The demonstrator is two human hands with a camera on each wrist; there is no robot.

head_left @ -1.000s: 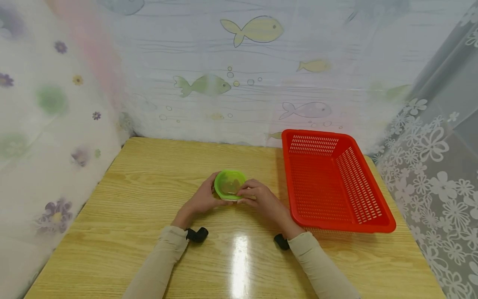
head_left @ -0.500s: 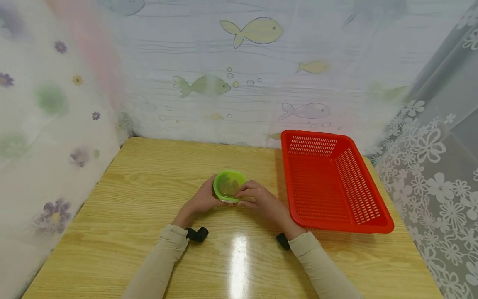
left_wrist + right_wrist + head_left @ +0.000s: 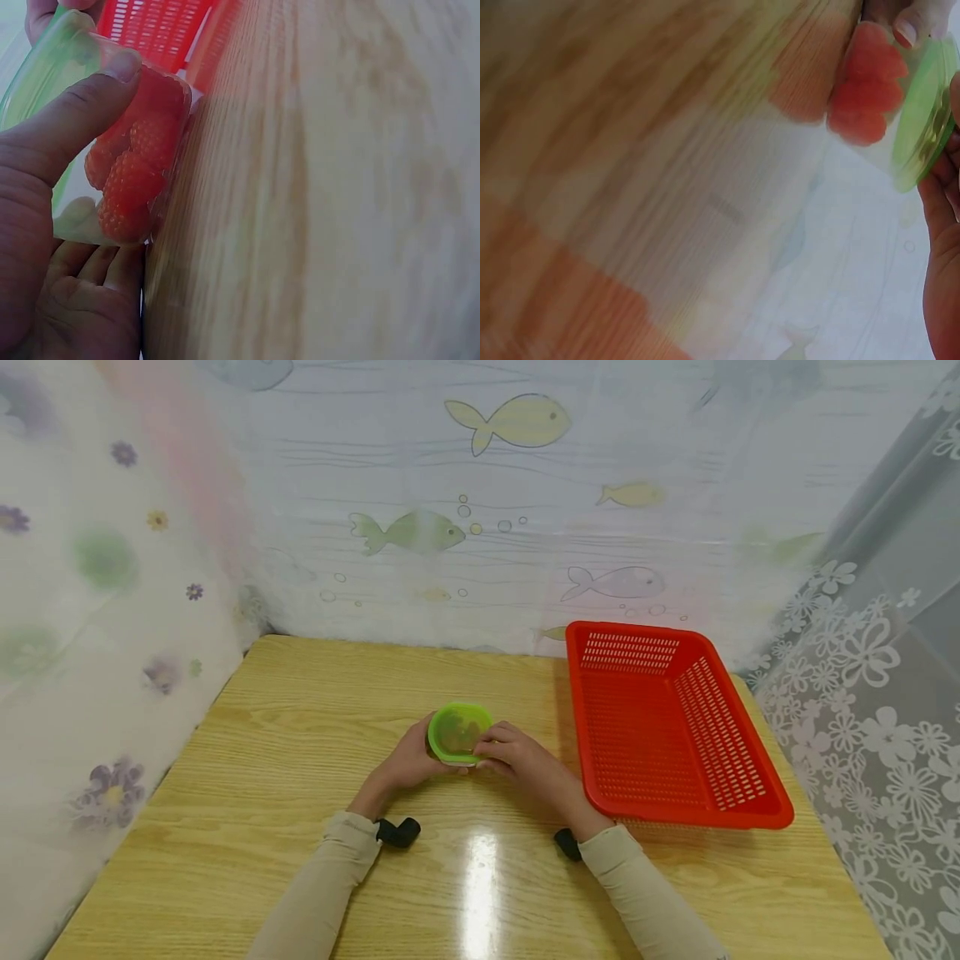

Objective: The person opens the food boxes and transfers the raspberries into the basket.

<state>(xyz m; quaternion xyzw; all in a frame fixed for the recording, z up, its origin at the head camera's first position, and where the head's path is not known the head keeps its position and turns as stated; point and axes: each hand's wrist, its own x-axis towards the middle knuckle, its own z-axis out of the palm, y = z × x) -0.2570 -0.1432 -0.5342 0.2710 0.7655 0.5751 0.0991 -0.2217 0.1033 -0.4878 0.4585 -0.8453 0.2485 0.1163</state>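
Observation:
A small clear food container (image 3: 75, 223) with raspberries (image 3: 135, 184) inside stands on the table in front of me. A translucent green lid (image 3: 456, 732) covers its top. My left hand (image 3: 408, 762) holds the container from the left, thumb along the near wall and fingers round the far side. At the lid's near right edge, my right hand (image 3: 528, 764) has its bent fingers and thumb pinching the rim. In the right wrist view, that hand's fingers lie against the lid's green edge (image 3: 919, 124), and part of the hand is cut off by the frame.
A red plastic basket (image 3: 690, 816) with slotted walls stands on the right side of the wooden table (image 3: 315, 693). Behind the table hangs a fish-print curtain (image 3: 405, 602). Black wrist mounts (image 3: 398, 832) sit below both hands.
Both hands stay at the container, which has shifted very slightly to the left. My right fingers have moved a little at the lid's edge, and the lid remains on.

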